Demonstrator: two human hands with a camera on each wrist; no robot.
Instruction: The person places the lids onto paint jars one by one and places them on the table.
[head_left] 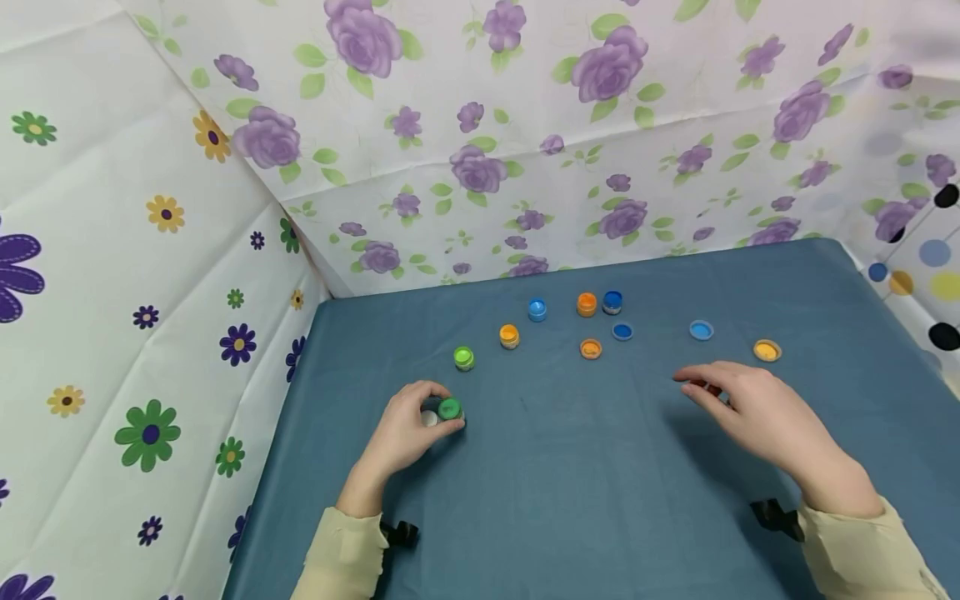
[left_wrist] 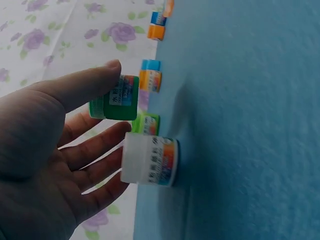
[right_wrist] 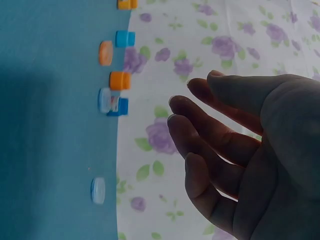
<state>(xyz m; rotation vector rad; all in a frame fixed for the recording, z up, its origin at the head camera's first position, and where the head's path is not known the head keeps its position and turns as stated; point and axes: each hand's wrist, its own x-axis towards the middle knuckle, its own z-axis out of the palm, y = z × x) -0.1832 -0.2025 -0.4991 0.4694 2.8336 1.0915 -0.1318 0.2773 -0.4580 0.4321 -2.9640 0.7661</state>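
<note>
My left hand (head_left: 405, 425) pinches a small green paint jar (head_left: 449, 408) between thumb and fingers. Its printed label faces the left wrist camera, and the jar (left_wrist: 125, 97) hangs above the cloth there. Just under the palm stands a white paint jar (left_wrist: 150, 159), partly covered by the hand in the head view. The light green jar (head_left: 464, 359) is a little beyond the fingertips. Over the right part of the table hovers my right hand (head_left: 750, 412), fingers loosely bent, holding nothing. Nearest it are a light blue round lid (head_left: 701, 331) and a yellow round lid (head_left: 767, 350).
Further back stand a yellow-orange jar (head_left: 509, 337), a light blue jar (head_left: 537, 310), an orange jar (head_left: 587, 304) and a dark blue jar (head_left: 612, 302). An orange lid (head_left: 590, 348) and a dark blue lid (head_left: 622, 332) lie before them. Flowered sheeting (head_left: 420, 167) rises behind the blue tablecloth (head_left: 555, 500).
</note>
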